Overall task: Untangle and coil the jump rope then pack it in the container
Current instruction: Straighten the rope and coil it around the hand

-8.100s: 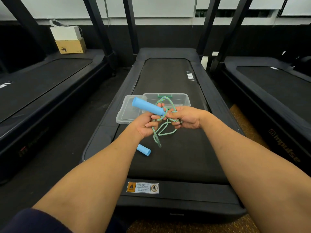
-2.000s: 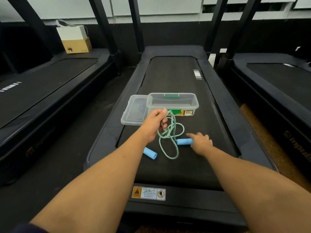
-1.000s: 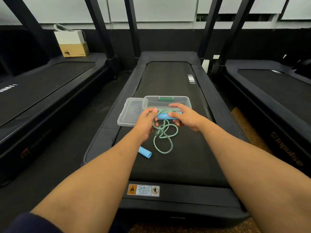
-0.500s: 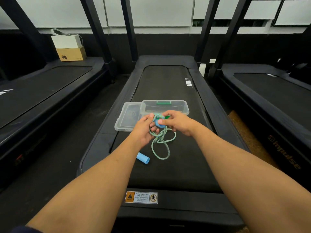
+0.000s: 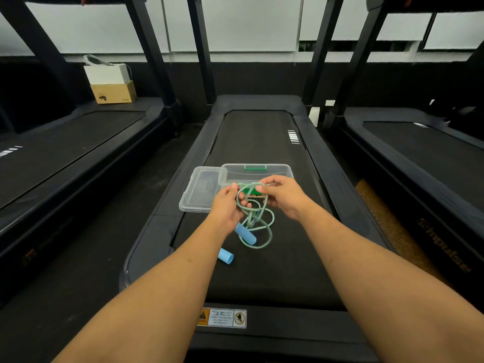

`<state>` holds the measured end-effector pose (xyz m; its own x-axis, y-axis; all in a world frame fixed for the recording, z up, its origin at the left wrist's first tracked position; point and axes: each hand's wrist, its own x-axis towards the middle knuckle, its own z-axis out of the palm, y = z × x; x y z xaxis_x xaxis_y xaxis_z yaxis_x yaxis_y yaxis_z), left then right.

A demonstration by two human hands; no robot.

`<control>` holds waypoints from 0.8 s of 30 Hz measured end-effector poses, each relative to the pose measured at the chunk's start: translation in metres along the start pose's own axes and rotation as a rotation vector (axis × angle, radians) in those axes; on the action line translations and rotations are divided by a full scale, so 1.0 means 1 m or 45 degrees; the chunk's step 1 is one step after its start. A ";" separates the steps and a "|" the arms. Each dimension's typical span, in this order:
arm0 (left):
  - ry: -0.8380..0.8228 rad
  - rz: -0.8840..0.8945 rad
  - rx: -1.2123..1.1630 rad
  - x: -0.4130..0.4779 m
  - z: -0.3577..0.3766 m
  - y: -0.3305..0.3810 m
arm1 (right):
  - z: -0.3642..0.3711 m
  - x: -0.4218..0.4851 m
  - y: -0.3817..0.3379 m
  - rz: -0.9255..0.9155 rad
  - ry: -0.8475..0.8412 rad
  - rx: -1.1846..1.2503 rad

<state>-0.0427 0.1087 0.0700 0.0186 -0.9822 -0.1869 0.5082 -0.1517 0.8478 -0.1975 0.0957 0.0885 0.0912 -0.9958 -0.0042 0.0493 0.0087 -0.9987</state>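
Jump rope (image 5: 255, 218) in pale green cord hangs tangled between both hands, above the treadmill belt (image 5: 262, 271). The left hand (image 5: 227, 206) pinches a strand at its fingertips; the right hand (image 5: 284, 196) pinches the cord's upper loop, its grip partly hidden by its own fingers. One blue handle (image 5: 245, 237) dangles just below the left hand, its top covered by the palm. The second blue handle (image 5: 225, 255) lies under the left forearm, only its end showing. Just beyond the hands sits the clear container (image 5: 275, 171), its near wall blocked by them, with the lid (image 5: 195, 195) beside it past the left hand.
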 end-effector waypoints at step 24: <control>0.304 0.113 -0.213 0.010 0.001 0.013 | -0.013 0.003 0.028 0.138 -0.126 -0.087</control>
<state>-0.0371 0.0963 0.0798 0.2614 -0.9339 -0.2440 0.6297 -0.0265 0.7763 -0.2091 0.0920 0.0601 0.1897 -0.9756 -0.1104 -0.0337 0.1059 -0.9938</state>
